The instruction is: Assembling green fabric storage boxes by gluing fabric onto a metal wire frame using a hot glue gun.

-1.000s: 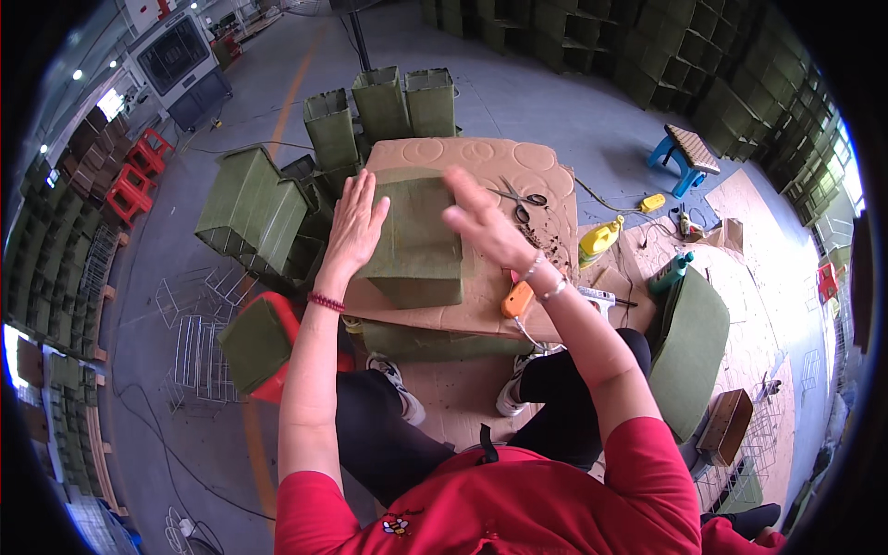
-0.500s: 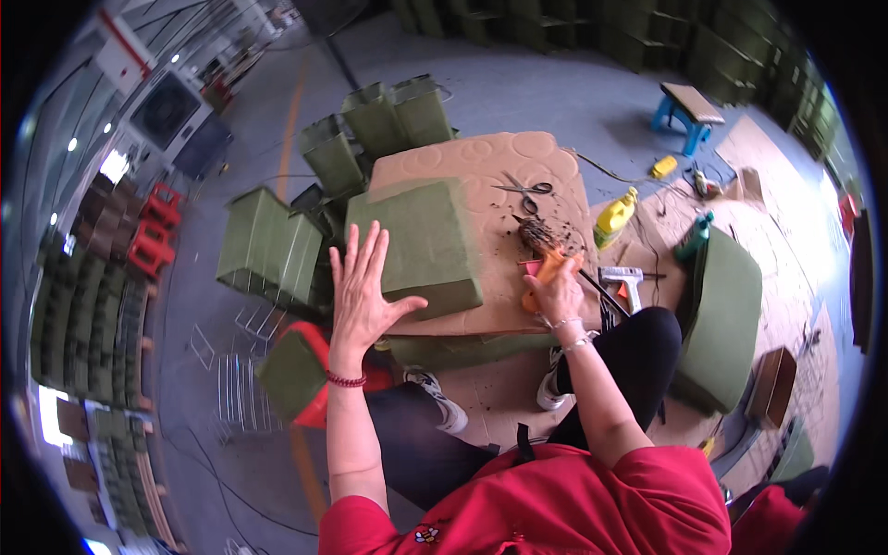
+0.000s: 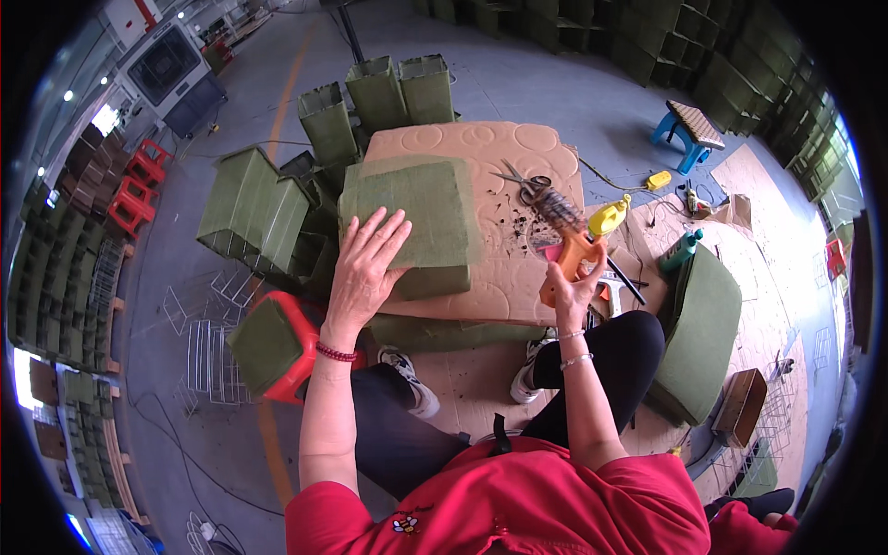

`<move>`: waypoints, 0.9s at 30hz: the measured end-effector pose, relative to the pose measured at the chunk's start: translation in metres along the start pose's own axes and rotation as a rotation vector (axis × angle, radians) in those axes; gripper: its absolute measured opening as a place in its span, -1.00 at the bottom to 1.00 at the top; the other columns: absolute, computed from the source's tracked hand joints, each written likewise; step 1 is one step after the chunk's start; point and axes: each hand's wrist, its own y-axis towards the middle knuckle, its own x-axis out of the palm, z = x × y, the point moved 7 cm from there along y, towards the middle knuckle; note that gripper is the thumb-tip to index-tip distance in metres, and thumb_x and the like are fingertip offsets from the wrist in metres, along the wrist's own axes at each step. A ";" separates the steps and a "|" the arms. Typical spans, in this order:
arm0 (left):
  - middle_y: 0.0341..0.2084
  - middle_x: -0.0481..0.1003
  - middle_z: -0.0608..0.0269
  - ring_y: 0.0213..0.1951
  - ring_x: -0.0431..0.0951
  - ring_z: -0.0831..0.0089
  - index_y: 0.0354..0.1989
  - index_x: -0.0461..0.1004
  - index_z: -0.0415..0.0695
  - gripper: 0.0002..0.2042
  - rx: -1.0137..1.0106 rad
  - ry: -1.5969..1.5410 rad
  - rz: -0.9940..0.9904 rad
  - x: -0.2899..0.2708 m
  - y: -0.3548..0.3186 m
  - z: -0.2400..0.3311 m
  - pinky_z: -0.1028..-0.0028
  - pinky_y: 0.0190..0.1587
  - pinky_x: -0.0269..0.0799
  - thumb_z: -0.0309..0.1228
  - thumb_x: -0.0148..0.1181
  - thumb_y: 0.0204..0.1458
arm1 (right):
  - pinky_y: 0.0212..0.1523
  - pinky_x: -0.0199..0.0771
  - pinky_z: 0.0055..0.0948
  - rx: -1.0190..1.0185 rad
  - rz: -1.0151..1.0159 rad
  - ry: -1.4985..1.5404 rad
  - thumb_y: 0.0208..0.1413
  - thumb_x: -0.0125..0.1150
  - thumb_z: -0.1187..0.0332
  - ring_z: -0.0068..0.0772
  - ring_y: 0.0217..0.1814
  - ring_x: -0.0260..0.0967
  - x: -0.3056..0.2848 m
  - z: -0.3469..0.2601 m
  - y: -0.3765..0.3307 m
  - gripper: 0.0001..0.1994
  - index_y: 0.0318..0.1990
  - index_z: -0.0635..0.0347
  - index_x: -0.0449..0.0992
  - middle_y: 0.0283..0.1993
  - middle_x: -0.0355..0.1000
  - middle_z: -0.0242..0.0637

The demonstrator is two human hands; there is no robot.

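My left hand [image 3: 363, 276] rests on the left part of a green cloth-covered box [image 3: 412, 208], fingers stretched out over its top and near edge. A loose edge of green cloth shows along its right side. My right hand [image 3: 575, 289] grips an orange glue gun [image 3: 581, 248] by its handle. The gun's front is dark, ridged and crusted, and points up and left; a black stick extends from its rear. Scissors [image 3: 524, 188] lie open beyond the gun's tip, partly hidden by it. Dark crumbs are scattered between the box and the gun.
The brown embossed board [image 3: 504, 287] forms the work surface. Right of it are a yellow bottle [image 3: 608, 217], a white glue gun [image 3: 610, 291], a teal bottle [image 3: 682, 252] and a large green panel [image 3: 700, 338]. At left stand green bins [image 3: 254, 208] and a red stool [image 3: 294, 338].
My left hand has come down from a raised, spread pose onto the box. The orange glue gun has tilted more upright in my right hand. The whole view has shifted slightly.
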 end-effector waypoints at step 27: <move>0.21 0.34 0.34 0.27 0.27 0.29 0.20 0.38 0.05 -0.40 0.025 0.081 0.078 0.000 -0.002 0.002 0.15 0.33 0.11 -0.38 0.32 -0.14 | 0.21 0.27 -0.35 -0.153 -0.655 -0.252 0.01 0.19 0.57 -0.24 0.25 0.32 0.033 -0.139 0.011 -0.26 0.40 0.09 0.09 0.26 0.33 -0.05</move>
